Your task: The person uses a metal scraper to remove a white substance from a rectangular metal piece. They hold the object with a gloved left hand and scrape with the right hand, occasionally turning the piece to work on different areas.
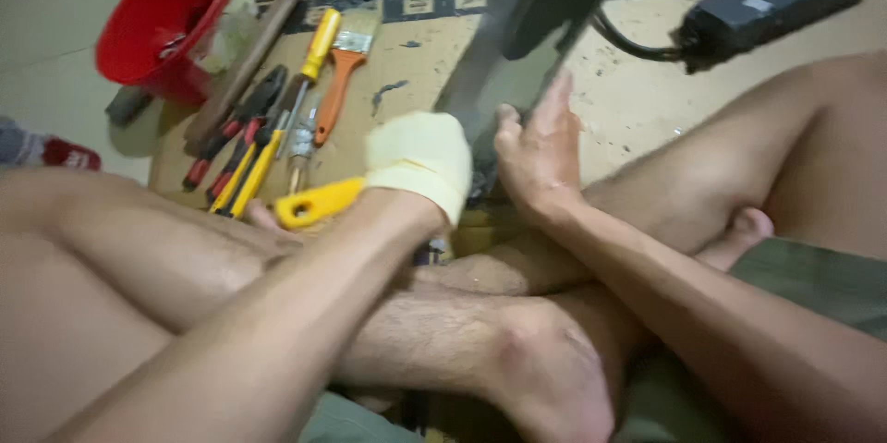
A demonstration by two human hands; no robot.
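The left hand (418, 164), wrapped in a pale yellow cloth or glove, is closed around a tool with a yellow plastic handle (319, 203) that juts out toward nine o'clock; the working end is hidden behind the wrapped fist, so its kind cannot be told. The right hand (540, 152) lies open, fingers straight and pointing to twelve o'clock, its palm side pressed against a long dark metal bar (504, 60) that runs from the hands up toward one o'clock — bracing it, not gripping it.

The bar is blurred, but it reads as flat, rigid steel: likely heavy for its width, hard-edged, and fairly slick on its faces. A judgement only — it would be best steadied low down, near where the right hand already rests, with the palm flat on a broad face and the fingers kept off the edges. The yellow handle looks light and easy to hold, though the cloth wrap may dull the feel of it.

At ten to eleven o'clock from the hands, on a cardboard sheet (407, 55), lie pliers (236, 124), screwdrivers (268, 143) and an orange-handled paintbrush (340, 73); a wooden-handled hammer (254, 50) and a red plastic bucket (166, 13) sit farther out. A black power strip (776, 0) lies at two o'clock.
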